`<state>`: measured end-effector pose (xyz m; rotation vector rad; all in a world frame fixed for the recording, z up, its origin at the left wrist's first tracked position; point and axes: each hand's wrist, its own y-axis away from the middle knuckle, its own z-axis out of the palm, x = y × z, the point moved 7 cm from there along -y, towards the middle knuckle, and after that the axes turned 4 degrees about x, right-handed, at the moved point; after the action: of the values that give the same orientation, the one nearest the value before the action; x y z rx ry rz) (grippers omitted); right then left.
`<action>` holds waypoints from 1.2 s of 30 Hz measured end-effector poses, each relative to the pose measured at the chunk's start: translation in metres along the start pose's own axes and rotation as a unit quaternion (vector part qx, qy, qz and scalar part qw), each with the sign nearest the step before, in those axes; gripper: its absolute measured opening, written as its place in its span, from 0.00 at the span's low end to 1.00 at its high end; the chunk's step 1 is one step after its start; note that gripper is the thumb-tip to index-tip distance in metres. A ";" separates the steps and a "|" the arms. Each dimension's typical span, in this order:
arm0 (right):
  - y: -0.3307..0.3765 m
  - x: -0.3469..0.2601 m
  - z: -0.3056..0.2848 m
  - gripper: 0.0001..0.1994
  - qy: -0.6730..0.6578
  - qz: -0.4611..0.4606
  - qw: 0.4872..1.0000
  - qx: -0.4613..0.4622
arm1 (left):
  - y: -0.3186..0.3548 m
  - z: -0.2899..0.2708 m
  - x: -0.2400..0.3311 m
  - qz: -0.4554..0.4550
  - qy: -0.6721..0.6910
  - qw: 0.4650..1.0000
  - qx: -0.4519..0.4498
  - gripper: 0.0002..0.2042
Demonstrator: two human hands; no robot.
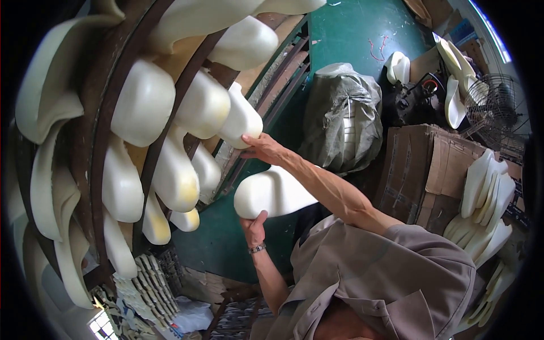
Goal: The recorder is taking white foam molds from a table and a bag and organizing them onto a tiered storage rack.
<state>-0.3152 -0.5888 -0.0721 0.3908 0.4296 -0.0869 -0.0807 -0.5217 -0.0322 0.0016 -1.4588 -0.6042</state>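
My left hand (253,229), with a metal-banded watch on the wrist, holds a white moulded foam-like pad (272,192) by its lower rounded end. The thumb presses on the near face, while the fingers are hidden behind it. The pad is waisted in the middle, and my right forearm covers part of its far end. My right hand (262,148) reaches across to the rack and grips the lower end of another white pad (241,119). Thumb and fingers sit at that pad's rim. Similar pads (144,102) hang close by, some with yellowish patches (187,190).
Dark rails of the rack (102,113) fill the left side. Beyond my right arm stand a bundle wrapped in grey plastic (343,113), a cardboard box (411,170) and a wire-caged fan (496,102). More white pads (484,187) are stacked at the right. The floor (362,25) is green.
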 end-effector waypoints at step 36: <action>0.232 -0.227 -0.135 0.39 0.033 -0.300 0.921 0.246 | -0.188 0.156 -0.023 0.092 0.435 0.895 -0.026 0.44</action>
<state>-0.5354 -0.3229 -0.0081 0.7493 0.5850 -0.7935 -0.2966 -0.6178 -0.0986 0.0820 -0.5599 -0.3976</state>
